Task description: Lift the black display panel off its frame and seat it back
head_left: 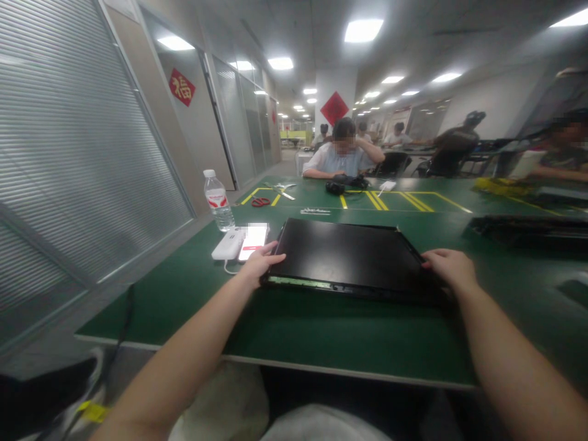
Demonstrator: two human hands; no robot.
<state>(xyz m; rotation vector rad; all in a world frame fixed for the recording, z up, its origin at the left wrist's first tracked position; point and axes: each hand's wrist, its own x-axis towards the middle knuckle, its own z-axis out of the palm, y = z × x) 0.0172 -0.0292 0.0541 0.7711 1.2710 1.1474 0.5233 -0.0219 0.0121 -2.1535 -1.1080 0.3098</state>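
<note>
A flat black display panel (pixel 349 251) lies level in front of me, just over or on the green table. A greenish circuit strip (pixel 298 283) runs along part of its near edge. My left hand (pixel 261 263) grips the panel's left side, thumb on top and fingers at the edge. At the right side, my right hand (pixel 450 267) is closed around the frame's edge. The undersides of both grips are hidden. Close to my left hand lie a phone (pixel 253 242) with a lit screen and a white power bank (pixel 228 244) with a cable.
On the green table (pixel 184 306) stand a water bottle (pixel 218 202) and, farther back, red-handled scissors (pixel 261 201). Black gear (pixel 346 184) rests before a person (pixel 342 153) seated opposite. Dark flat parts (pixel 528 233) lie at the right. The table's near edge is by my lap.
</note>
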